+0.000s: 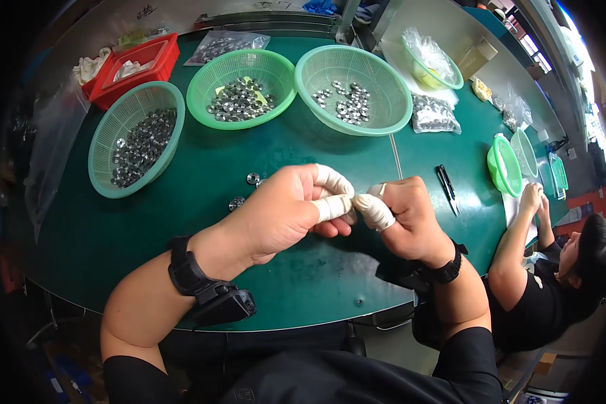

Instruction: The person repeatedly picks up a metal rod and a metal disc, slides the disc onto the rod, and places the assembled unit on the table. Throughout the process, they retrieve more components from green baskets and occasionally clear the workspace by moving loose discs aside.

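My left hand (293,202) and my right hand (411,214) meet above the middle of the green table (303,283). White finger cots cover several fingertips on both. Thumbs and forefingers are pinched together, tip against tip. Whatever sits between them is hidden or too small to make out. Beside my left hand, a small round metal part (252,178) and another metal part (236,203) lie loose on the table, with one more partly behind the hand. A black-handled pointed tool (446,185) rests to the right of my right hand.
Along the back stand a left basket (102,138), a bright green middle basket (198,111) and a larger right basket (386,87), all holding metal parts. A red bin (108,93) stands far left. A bag of parts (434,116) lies back right. A co-worker (552,289) sits at right.
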`<state>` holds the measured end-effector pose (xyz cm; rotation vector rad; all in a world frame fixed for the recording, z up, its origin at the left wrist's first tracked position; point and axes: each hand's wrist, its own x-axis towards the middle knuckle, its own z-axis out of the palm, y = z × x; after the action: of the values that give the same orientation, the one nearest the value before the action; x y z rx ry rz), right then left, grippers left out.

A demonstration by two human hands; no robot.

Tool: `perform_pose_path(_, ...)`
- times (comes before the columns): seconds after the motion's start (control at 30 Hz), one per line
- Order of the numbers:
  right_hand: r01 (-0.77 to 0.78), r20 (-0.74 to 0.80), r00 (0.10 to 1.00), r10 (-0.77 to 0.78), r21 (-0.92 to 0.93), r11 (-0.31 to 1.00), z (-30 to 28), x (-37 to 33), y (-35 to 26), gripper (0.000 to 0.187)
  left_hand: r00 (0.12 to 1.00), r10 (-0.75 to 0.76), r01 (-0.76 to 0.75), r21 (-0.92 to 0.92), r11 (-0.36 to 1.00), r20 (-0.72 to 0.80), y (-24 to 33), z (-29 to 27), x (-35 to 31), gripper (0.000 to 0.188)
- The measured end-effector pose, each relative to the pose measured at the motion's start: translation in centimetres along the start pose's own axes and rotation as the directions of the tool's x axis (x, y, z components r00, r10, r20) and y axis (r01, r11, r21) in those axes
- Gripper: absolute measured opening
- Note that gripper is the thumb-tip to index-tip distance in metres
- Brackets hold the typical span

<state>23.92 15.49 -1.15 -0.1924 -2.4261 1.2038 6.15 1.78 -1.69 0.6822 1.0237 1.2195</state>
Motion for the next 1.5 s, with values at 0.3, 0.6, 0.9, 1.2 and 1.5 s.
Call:
perform_pose_path(0.3,-0.158,-0.073,0.98,0.183,0.263,0.952,0.3,0.1,-0.1,0.047,0.845,0.522,-0.419,0.459,0.784,-0.121,3.0,-1.4,0.0,0.01)
perform_pose_path(0.6,-0.231,0.034,0.97,0.24,0.43,0.873,0.7,0.0,-0.2,0.047,0.976,0.196,-0.218,0.428,0.877,0.095,1.6,-0.6,-0.2,0.019)
perform_pose_path(0.9,-0.35,0.105,0.935,0.34,0.443,0.825,0.0,0.2,0.6,0.049,0.773,0.61,-0.3,0.747,0.594,-0.174,5.0,-4.9,-0.1,0.015)
perform_pose_path(1.2,-0.065,0.268,0.946,0.181,-0.389,0.919,-0.5,0.3,-2.2,0.034,0.547,0.834,-0.004,0.997,-0.083,0.072,5.6,-8.0,-0.8,0.048)
perform_pose_path(1.5,-0.019,0.143,0.97,0.197,-0.761,0.649,2.7,0.5,-3.9,0.037,0.449,0.875,-0.245,0.967,-0.073,0.179,6.1,-6.1,-1.5,0.031)
